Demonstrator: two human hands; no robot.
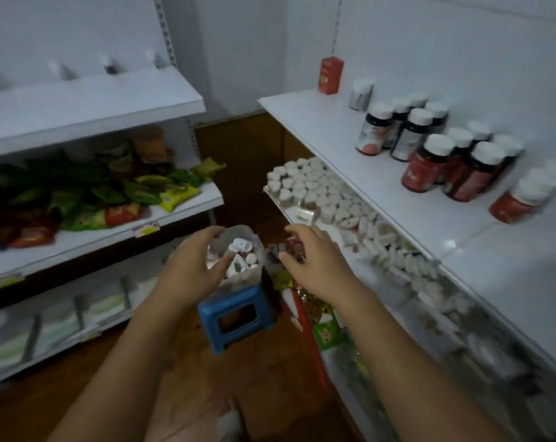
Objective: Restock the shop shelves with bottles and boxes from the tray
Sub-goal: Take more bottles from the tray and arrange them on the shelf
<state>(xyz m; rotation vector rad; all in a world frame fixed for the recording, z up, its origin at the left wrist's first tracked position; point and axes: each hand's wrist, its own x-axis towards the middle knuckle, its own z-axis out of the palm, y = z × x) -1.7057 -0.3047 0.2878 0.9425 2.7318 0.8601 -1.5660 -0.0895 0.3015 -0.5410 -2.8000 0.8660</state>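
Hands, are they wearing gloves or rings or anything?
No. The left hand and the right hand are both bare: no gloves, rings, watch or bracelet that I can see. The left forearm and right forearm are bare too, with no sleeves showing.

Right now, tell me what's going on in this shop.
A person stands between two white shelf units, reaching down with both hands. The left hand hovers over a tray of small white-capped bottles on a blue stool. The right hand is just beside it, near coloured packets. Neither visibly holds anything yet. The right-hand shelf already carries larger red and dark bottles and a red box.
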